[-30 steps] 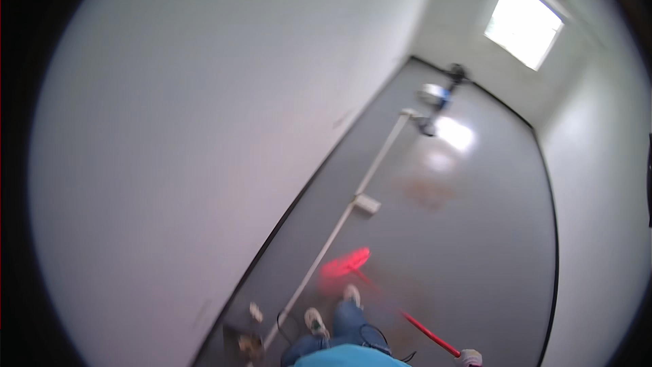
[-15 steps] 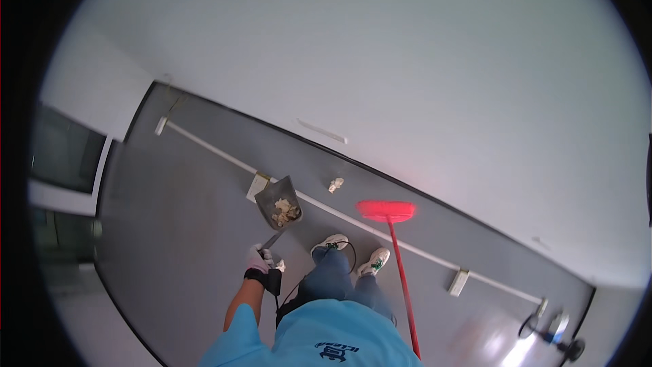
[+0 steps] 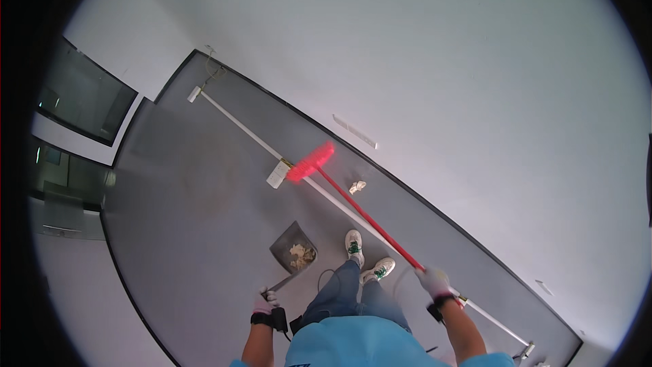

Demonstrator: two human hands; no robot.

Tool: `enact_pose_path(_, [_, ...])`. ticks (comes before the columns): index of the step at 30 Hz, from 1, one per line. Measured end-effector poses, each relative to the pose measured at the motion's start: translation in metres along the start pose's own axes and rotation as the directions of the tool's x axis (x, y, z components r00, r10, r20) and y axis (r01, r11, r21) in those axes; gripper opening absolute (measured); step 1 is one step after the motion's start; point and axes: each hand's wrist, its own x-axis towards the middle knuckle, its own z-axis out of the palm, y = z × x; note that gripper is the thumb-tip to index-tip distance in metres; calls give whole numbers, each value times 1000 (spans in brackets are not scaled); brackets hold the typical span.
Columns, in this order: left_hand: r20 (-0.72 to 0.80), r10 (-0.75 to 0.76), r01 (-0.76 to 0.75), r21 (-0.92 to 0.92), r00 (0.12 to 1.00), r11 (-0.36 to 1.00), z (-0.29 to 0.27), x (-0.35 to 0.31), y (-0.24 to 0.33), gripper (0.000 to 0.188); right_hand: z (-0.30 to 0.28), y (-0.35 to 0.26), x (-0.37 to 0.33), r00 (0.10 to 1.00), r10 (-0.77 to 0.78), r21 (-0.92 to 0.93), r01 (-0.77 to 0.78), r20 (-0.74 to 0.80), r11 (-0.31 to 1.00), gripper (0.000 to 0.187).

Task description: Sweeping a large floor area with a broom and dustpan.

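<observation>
Gloved in white, my left hand [image 3: 265, 301] is wrapped round the handle of a grey dustpan [image 3: 280, 248]. Crumpled pale paper scraps [image 3: 301, 257] lie inside the pan, which is left of my shoes. My right hand [image 3: 435, 281], also gloved, grips the red handle of a broom [image 3: 370, 221]. Its pink-red bristle head [image 3: 312, 162] is at the far end, over the white floor strip and beside a white socket box. A crumpled piece of paper [image 3: 357, 187] lies on the floor between the broom handle and the wall.
A white cable strip [image 3: 244, 131] runs diagonally across the grey floor, with a socket box [image 3: 278, 174] on it and another box [image 3: 194, 94] at its far end. Beyond it stands a pale wall [image 3: 421, 95] with a black skirting edge. Dark glass panels [image 3: 88, 92] are at the left.
The broom head has swung left and away, past the loose paper, and my right hand has come into view on its handle. The dustpan has moved nearer, off the strip.
</observation>
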Motion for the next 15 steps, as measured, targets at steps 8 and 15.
enact_pose_path(8, [-34,19,-25,-174,999,984,-26,15,25,24,7,-35,45,999,-17,-22,16,-38,1000,33])
enact_pose_path(15, [-57,129,-131,-28,990,991,-46,59,31,22,47,60,-123,964,266,-2,-266,-5,964,35])
